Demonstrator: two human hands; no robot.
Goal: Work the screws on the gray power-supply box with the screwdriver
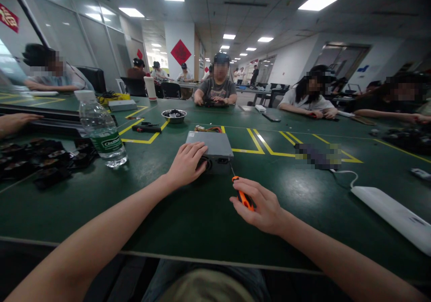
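Right hand (261, 203) closed round orange-black screwdriver (245, 199), tip at near right corner of grey power supply unit (215, 146). Left hand (187, 163) pressed on its left side. Unit on green table (188, 216); metal bowl (173, 116) beyond.
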